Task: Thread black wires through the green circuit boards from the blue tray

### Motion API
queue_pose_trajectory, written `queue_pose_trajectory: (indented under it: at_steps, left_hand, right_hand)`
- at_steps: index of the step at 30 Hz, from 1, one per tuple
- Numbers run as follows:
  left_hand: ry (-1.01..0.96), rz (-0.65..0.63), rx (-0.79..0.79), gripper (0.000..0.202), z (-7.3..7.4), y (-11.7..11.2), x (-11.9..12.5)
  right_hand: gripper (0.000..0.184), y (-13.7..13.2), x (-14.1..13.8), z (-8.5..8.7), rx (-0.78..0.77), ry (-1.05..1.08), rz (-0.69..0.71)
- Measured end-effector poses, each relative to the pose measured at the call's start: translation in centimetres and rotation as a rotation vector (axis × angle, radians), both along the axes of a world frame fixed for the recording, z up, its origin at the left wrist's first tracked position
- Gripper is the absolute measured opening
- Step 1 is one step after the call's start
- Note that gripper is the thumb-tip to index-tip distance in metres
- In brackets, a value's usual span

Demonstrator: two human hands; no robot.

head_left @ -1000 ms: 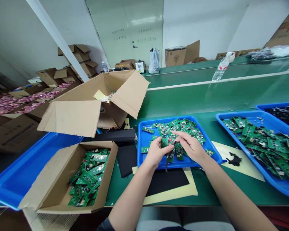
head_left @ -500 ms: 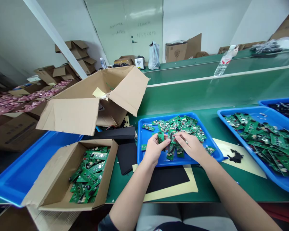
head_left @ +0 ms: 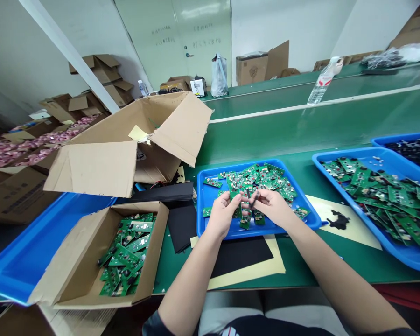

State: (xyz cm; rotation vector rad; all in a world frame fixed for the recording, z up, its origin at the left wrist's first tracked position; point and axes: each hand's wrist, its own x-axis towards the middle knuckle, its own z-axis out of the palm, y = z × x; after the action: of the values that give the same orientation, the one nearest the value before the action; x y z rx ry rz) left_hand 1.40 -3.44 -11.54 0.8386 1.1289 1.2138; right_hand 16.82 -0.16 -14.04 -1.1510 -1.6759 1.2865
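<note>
My left hand [head_left: 221,215] is over the near part of a blue tray [head_left: 200,228], its thumb and fingers closed on a small green circuit board [head_left: 234,193]. Beside it, my right hand [head_left: 272,208] pinches a small dark strip [head_left: 255,198], whose kind I cannot make out. The fingertips of both hands almost meet above the tray. Under and behind them lies a loose heap of circuit boards [head_left: 269,179] with small parts on them. My fingers partly hide the boards just below.
At left stands an open carton [head_left: 161,224] of circuit boards, with a larger carton [head_left: 94,165] behind. Another blue tray [head_left: 362,212] of boards is at right. Black sheets [head_left: 241,256] lie in front, black scraps [head_left: 338,220] on yellow paper. A water bottle [head_left: 322,86] stands on the ledge.
The right hand's fingers have drawn closer together around the dark strip. The left hand still holds the board. The whole view has shifted slightly.
</note>
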Motion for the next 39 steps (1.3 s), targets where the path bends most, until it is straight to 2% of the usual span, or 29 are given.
queue_pose_trajectory:
  at_steps: [6,10,15,22,30,39]
  left_hand:
    - [0.097,0.061,0.017,0.034,0.1,0.3,-1.0]
    - [0.139,-0.070,-0.014,0.025,0.2,0.2,-0.7]
    - [0.191,-0.203,-0.044,0.016,-0.1,0.0,-0.2]
    - [0.205,-0.322,-0.063,0.014,-0.2,-0.1,-0.2]
    - [0.227,-0.347,-0.048,0.022,-0.4,-0.1,-0.1]
    - [0.261,-0.343,-0.041,0.021,-0.4,-0.2,-0.1]
  right_hand:
    - [0.020,-0.4,1.3,1.5,0.110,-0.072,0.061]
    - [0.016,-0.7,1.4,2.2,0.213,-0.149,0.170]
    - [0.012,-0.9,1.1,2.3,0.309,-0.258,0.258]
    - [0.011,-0.8,1.2,2.0,0.369,-0.368,0.258]
    - [0.010,-0.8,1.1,2.1,0.391,-0.446,0.234]
    - [0.011,-0.8,1.0,2.0,0.435,-0.477,0.230]
